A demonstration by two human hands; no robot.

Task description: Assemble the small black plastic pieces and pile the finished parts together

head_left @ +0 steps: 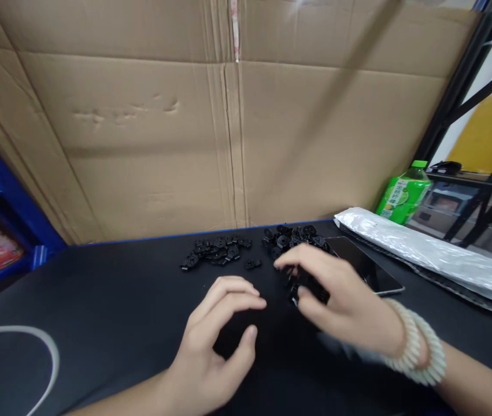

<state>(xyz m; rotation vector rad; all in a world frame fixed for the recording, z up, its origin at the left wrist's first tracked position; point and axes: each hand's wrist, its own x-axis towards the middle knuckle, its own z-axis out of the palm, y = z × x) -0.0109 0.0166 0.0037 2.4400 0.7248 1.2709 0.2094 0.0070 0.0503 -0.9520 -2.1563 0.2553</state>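
Observation:
My left hand (215,341) hovers low over the black table, its fingers curved and the thumb apart from them, with nothing between. My right hand (341,300), wearing two pale coiled bands on the wrist, reaches over the near side of a heap of small black plastic parts (287,238). Its index finger and thumb are spread; the other fingers are mostly hidden. Black pieces (294,296) show below it by the thumb, and I cannot tell whether they touch it. Left of that heap lies a second group of black parts (219,249), with one single part (252,264) between them.
A dark flat tablet-like panel (365,266) lies right of the heap. Beyond it are a silvery wrapped package (428,248) and a green-capped bottle (404,193). Cardboard (150,144) walls the back. A pale cable (52,352) curves at the left. Shelving (480,185) stands right.

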